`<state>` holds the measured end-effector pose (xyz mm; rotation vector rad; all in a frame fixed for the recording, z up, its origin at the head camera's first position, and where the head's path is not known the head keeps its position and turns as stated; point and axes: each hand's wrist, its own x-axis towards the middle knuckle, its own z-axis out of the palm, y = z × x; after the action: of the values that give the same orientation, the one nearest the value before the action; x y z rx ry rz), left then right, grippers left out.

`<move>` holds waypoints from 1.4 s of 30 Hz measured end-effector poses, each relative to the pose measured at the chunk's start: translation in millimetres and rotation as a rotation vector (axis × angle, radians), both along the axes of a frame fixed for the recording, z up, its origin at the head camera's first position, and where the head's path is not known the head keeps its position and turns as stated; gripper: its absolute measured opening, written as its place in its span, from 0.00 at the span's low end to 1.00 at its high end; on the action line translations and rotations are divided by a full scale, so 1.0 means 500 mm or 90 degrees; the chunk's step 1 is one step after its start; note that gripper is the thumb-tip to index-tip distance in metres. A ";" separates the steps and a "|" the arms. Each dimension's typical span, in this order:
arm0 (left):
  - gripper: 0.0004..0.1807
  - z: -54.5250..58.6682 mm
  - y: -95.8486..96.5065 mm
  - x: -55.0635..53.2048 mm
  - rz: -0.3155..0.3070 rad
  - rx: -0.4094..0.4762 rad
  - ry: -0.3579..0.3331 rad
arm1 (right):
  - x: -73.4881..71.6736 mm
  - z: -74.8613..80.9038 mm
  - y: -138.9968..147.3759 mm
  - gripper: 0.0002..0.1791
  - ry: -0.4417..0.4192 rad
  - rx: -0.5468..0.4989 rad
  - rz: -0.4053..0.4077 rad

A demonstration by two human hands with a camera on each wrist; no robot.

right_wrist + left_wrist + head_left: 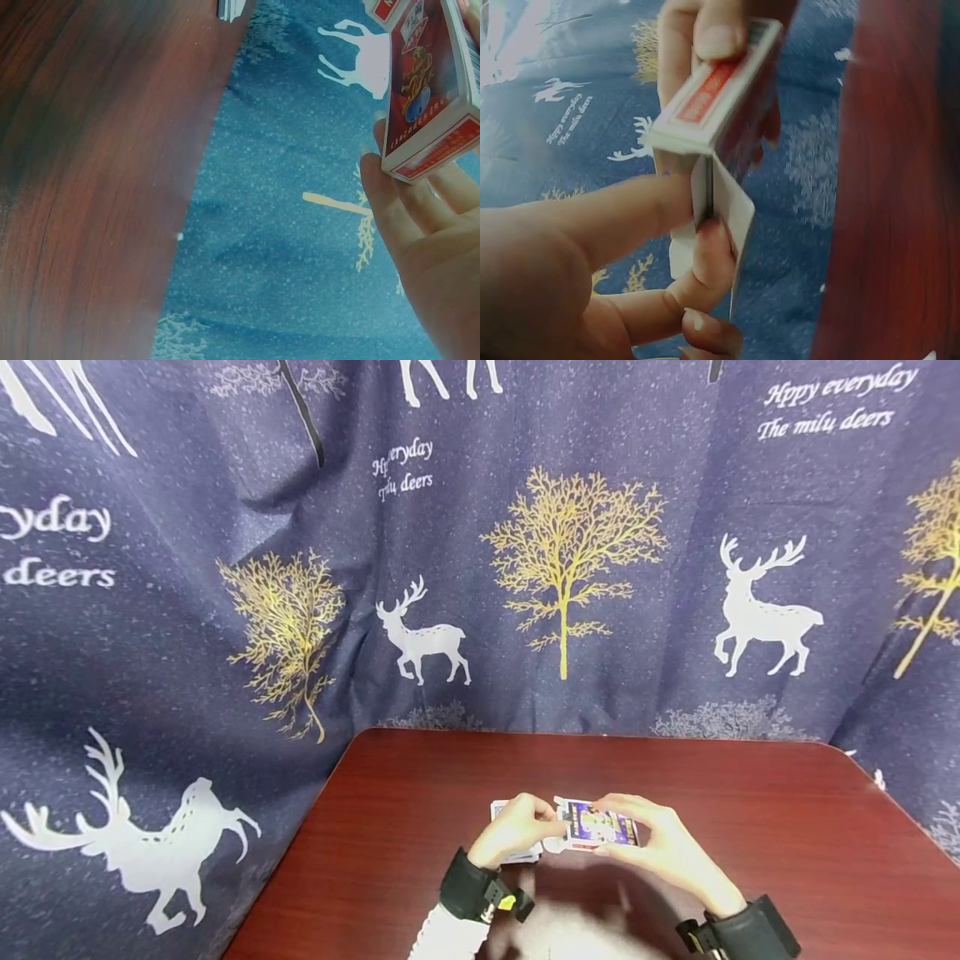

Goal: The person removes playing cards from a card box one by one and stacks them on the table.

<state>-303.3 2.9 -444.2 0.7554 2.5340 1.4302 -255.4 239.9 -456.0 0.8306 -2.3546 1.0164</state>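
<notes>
A playing card box with a purple and gold printed face is held above the table by my right hand, thumb along one narrow side and fingers along the other. Its flap stands open at the left end. My left hand pinches at that open end, its fingertips right inside the flap; I cannot tell whether they hold a card or part of the box. In the right wrist view the box shows a red face. A stack of playing cards lies under my left hand, mostly hidden by it.
The reddish-brown wooden table has rounded far corners. Behind and to the left hangs a dark blue curtain with white deer and golden trees. Black wrist straps with small cameras sit on both wrists.
</notes>
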 end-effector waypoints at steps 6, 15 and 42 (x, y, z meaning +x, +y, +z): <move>0.13 -0.004 -0.010 -0.011 -0.057 0.076 -0.095 | -0.002 0.001 0.003 0.27 -0.004 -0.006 0.001; 0.12 -0.004 -0.045 -0.034 -0.072 0.078 -0.133 | -0.008 -0.003 0.006 0.27 0.004 -0.003 0.001; 0.11 -0.004 -0.178 -0.080 0.017 0.085 -0.131 | -0.006 -0.002 0.004 0.26 0.018 -0.007 -0.005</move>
<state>-343.3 -85.9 -446.0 0.5625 2.3215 1.6090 -258.6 241.7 -456.8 0.8256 -2.3248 1.0082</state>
